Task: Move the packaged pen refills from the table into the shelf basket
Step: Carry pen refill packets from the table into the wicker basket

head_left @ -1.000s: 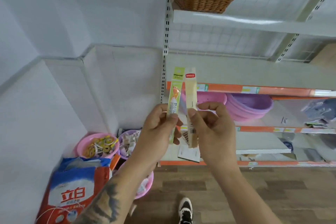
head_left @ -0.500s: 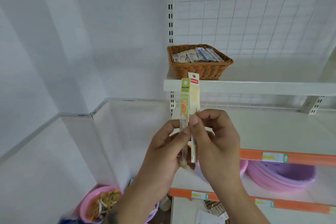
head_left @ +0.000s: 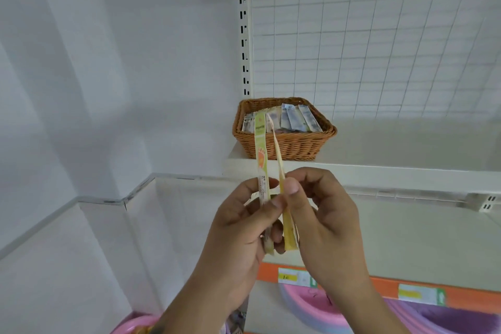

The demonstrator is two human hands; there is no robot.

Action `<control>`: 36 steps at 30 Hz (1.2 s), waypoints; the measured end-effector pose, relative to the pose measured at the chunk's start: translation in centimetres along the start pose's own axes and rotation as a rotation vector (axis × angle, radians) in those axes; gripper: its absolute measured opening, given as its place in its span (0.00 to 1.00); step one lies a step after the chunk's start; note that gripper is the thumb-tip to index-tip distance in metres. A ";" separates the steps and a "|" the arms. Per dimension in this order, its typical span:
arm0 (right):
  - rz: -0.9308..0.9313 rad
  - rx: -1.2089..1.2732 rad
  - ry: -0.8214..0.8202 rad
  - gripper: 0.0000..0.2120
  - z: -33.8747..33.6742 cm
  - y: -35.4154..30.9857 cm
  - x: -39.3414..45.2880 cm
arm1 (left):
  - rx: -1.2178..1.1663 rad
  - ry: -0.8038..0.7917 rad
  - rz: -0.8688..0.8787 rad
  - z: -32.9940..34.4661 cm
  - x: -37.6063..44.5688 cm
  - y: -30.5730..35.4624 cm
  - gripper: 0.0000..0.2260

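Left hand (head_left: 238, 228) pinches the green refill pack (head_left: 260, 154); right hand (head_left: 322, 222) pinches the yellow refill pack (head_left: 288, 228). Both packs upright, long axes vertical, side by side, tops fanned slightly apart. Wicker basket (head_left: 287, 145) sits on the upper shelf (head_left: 406, 171), straight ahead and above the hands, already holding packs. Pack tops overlap the basket's front wall in view; both hands about equally near.

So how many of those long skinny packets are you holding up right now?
2. The green packet is pinched in the left hand, and the yellow packet in the right hand. More lie in the basket.
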State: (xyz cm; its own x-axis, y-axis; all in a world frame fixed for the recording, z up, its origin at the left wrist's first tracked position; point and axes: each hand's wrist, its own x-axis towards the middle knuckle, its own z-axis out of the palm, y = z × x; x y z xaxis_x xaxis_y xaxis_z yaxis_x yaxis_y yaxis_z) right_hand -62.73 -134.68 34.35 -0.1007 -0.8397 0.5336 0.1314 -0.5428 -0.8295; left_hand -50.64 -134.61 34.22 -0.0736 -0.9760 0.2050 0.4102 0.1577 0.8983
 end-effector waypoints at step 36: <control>-0.022 -1.144 -0.063 0.04 3.1 -0.3 19.3 | 0.063 0.154 -0.004 -4.6 10.2 4.0 0.23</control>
State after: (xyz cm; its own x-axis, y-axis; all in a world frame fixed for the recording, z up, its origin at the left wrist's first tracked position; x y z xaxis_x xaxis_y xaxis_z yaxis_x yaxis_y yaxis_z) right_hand -61.64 -150.76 45.36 -0.0378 -0.8470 0.5303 -0.8470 -0.2544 -0.4667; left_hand -45.56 -144.57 38.15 0.0673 -0.9874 0.1433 0.3518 0.1579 0.9226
